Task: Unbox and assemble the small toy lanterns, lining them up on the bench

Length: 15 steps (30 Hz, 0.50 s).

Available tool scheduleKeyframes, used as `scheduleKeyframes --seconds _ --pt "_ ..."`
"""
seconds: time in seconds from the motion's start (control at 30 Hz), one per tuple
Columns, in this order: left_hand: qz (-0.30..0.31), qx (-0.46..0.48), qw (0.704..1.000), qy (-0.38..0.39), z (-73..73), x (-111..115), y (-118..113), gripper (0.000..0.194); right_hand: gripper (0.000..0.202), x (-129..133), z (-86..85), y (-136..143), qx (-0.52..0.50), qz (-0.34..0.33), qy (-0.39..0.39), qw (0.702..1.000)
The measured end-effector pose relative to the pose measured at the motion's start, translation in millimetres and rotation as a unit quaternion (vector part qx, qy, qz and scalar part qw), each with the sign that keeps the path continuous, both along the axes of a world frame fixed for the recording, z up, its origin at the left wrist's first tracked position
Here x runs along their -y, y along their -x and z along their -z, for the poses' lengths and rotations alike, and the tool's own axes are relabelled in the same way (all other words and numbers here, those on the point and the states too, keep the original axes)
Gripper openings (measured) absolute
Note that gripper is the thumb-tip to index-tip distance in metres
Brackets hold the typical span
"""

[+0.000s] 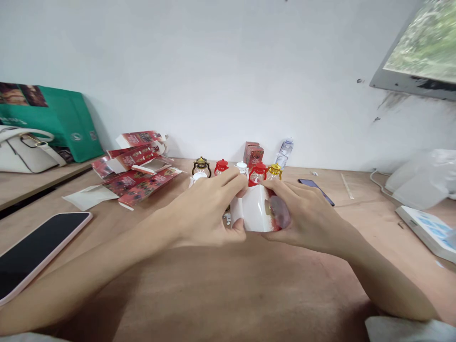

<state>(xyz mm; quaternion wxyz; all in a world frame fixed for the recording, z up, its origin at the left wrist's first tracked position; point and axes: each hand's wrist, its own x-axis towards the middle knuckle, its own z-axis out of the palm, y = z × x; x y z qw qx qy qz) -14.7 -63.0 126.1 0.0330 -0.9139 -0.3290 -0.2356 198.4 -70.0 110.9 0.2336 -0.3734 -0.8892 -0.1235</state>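
Between my hands is a small white and red cardboard box, held above the table. My left hand grips its left end, with the thumb on the near side and the fingers over the top. On the right end, my right hand is closed around the box, beside a printed, partly see-through side. Just behind my hands stand several miniature lanterns: a bronze lantern, a red lantern, a gold lantern and a white lantern among them. My fingers hide parts of these.
Flattened red boxes pile up at the back left. A red box and a water bottle stand by the wall. One phone lies at left, another phone behind my right hand. A power strip is at far right.
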Motion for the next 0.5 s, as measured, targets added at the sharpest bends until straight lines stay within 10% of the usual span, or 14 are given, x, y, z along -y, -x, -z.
scheduleKeyframes --seconds 0.5 --pt "0.034 0.072 0.993 0.085 1.5 -0.3 -1.6 0.023 0.050 -2.3 -12.3 -9.8 0.006 -0.014 0.101 0.995"
